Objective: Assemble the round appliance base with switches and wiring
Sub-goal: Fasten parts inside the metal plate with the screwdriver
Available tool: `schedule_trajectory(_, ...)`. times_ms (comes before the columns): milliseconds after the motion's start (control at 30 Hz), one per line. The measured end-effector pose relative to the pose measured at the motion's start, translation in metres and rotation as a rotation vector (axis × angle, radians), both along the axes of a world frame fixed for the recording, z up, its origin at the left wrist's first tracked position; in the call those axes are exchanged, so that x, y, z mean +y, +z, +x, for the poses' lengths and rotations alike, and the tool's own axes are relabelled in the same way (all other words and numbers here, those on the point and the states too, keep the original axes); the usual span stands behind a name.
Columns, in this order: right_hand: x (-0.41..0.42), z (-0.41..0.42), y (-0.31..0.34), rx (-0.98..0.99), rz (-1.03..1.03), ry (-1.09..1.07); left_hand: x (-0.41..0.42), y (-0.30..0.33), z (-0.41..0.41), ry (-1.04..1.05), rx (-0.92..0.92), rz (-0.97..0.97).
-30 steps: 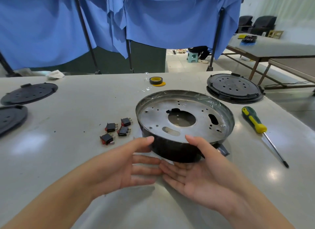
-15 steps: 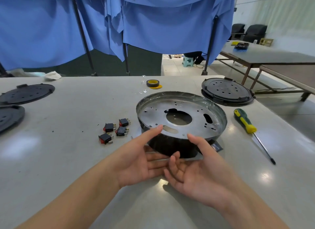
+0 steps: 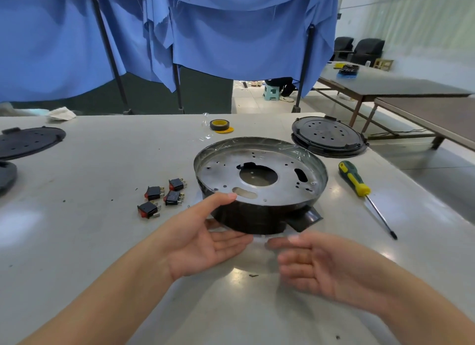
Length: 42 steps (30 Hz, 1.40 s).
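Centrally on the grey desk (image 3: 77, 242) sits the round appliance base (image 3: 259, 182), its metal plate facing up and a black wall around it. At its near-left side the left hand (image 3: 205, 239) lies palm up, fingers straight and relaxed, thumb tip touching the rim. Nearer the camera, the right hand (image 3: 323, 267) is blurred, fingers loosely spread, holding nothing. Four black switches (image 3: 164, 197) lie just left of the base; a green-yellow screwdriver (image 3: 359, 188) lies to its right.

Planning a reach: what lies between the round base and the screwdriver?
Only bare table between the round base and the screwdriver, head view.
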State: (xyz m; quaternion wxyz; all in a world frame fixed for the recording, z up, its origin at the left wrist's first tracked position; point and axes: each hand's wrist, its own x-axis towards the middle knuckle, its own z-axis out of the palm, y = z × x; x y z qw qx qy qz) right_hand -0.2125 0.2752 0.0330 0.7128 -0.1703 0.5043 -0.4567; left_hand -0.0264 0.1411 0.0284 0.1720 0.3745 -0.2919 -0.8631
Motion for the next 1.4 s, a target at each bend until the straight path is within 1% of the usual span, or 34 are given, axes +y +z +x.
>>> schedule_trajectory(67, 0.008, -0.020, 0.005, 0.340, 0.043, 0.146, -0.001, 0.000, 0.001, -0.006, 0.012, 0.018)
schedule_trajectory(133, 0.010, -0.044, 0.014, 0.660, 0.083, 0.206, -0.003, 0.000, 0.001, -0.027, 0.010, 0.015)
schedule_trajectory(200, 0.004, -0.069, 0.020, 0.895, 0.120, 0.157, -0.004, 0.001, 0.000, -0.054, -0.001, 0.003)
schedule_trajectory(300, -0.018, -0.103, 0.024, 1.225, 0.143, 0.003, -0.007, 0.003, -0.002, -0.094, -0.017, 0.006)
schedule_trajectory(367, -0.036, -0.122, 0.019, 1.493, 0.130, -0.100, -0.009, 0.004, -0.003, -0.115, -0.026, 0.012)
schedule_trajectory(433, -0.052, -0.136, 0.011, 1.756, 0.163, -0.164, -0.011, 0.004, -0.003, -0.116, -0.027, 0.013)
schedule_trajectory(467, -0.058, -0.141, 0.006, 1.837, 0.193, -0.183, -0.011, 0.004, -0.002, -0.113, -0.024, 0.014)
schedule_trajectory(500, -0.064, -0.144, 0.001, 1.878, 0.228, -0.197, -0.011, 0.004, 0.000, -0.111, -0.023, 0.013)
schedule_trajectory(600, -0.075, -0.152, -0.009, 1.864, 0.317, -0.214, -0.011, 0.004, 0.005, -0.116, -0.025, 0.005)
schedule_trajectory(700, -0.079, -0.158, -0.009, 1.823, 0.352, -0.176, -0.011, 0.004, 0.008, -0.112, -0.009, 0.013)
schedule_trajectory(767, -0.080, -0.162, -0.003, 1.730, 0.333, -0.180, -0.011, 0.004, 0.008, -0.093, 0.010, 0.021)
schedule_trajectory(800, -0.080, -0.164, 0.001, 1.645, 0.303, -0.202, -0.011, 0.004, 0.008, -0.082, 0.019, 0.026)
schedule_trajectory(900, -0.077, -0.164, 0.018, 1.378, 0.125, -0.386, -0.012, 0.004, 0.006, -0.068, 0.039, 0.035)
schedule_trajectory(1033, -0.070, -0.148, 0.057, 1.181, -0.168, -0.597, -0.016, 0.004, 0.003, -0.079, 0.038, -0.029)
schedule_trajectory(1100, -0.070, -0.135, 0.080, 1.031, -0.308, -0.649, -0.018, 0.005, 0.001, -0.073, 0.037, -0.065)
schedule_trajectory(1200, -0.071, -0.102, 0.104, 0.694, -0.503, -0.569, -0.020, 0.004, 0.003, -0.058, 0.045, -0.085)
schedule_trajectory(1267, -0.074, -0.076, 0.107, 0.542, -0.617, -0.463, -0.020, 0.003, 0.004, -0.056, 0.057, -0.085)
schedule_trajectory(1333, -0.078, -0.054, 0.101, 0.488, -0.715, -0.372, -0.020, 0.001, 0.007, -0.057, 0.076, -0.081)
schedule_trajectory(1400, -0.081, -0.037, 0.092, 0.511, -0.798, -0.315, -0.020, 0.000, 0.009, -0.064, 0.092, -0.090)
